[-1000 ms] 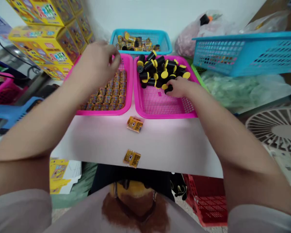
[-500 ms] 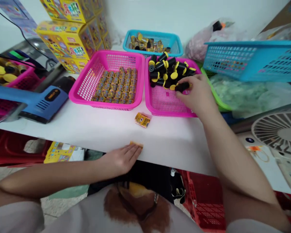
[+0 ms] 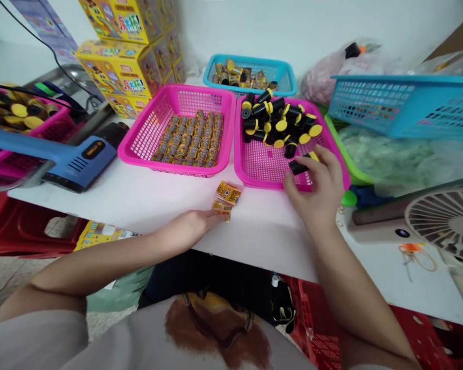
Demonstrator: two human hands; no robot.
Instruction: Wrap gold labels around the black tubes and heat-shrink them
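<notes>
Pressure from the left hand [image 3: 196, 226], nearly flat with fingertips on the nearer yellow wrapper [image 3: 221, 206], is best light, while the right hand [image 3: 319, 201], half-curled around a black tube [image 3: 298, 165] at the wrapper's two o'clock, should pinch gently.

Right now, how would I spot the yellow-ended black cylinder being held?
On the white table, find the pink mesh basket heaped with yellow-ended black cylinders. At its near side is the bare right hand. The held cylinder alone is gripped, apart from the heap.
</notes>
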